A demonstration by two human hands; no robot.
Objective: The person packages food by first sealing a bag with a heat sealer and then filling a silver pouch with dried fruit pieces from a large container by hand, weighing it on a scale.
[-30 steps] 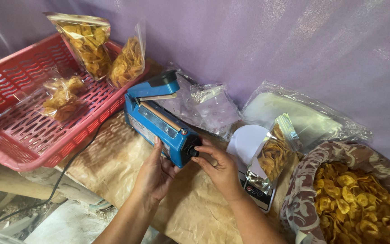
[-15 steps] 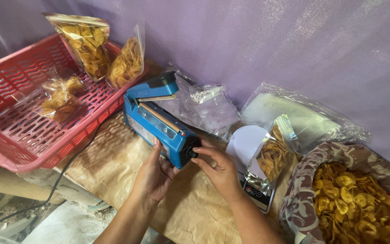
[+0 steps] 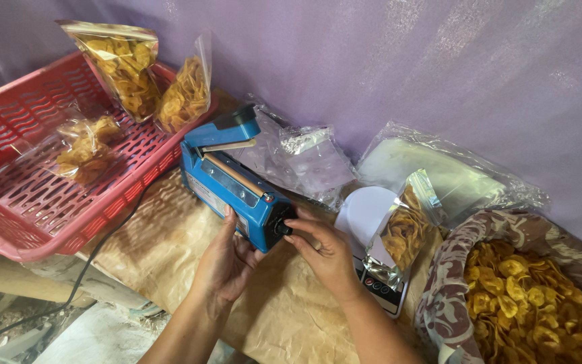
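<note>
we see the blue heat sealer [image 3: 236, 183] on brown paper [image 3: 170, 256], beside the red basket [image 3: 28, 222] that holds three clear bags of yellow chips [image 3: 126, 71]. our left hand [image 3: 227, 259] lies flat against its near end; the right hand [image 3: 325, 253] pinches its black knob [image 3: 280, 228]. an open foil bag of chips [image 3: 402, 232] stands on a small scale [image 3: 378, 286], and a patterned cloth sack [image 3: 533, 303] holds loose chips.

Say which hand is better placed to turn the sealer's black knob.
Right hand: its fingertips already meet the black knob on the blue sealer. Left hand only steadies the sealer's side.
</note>
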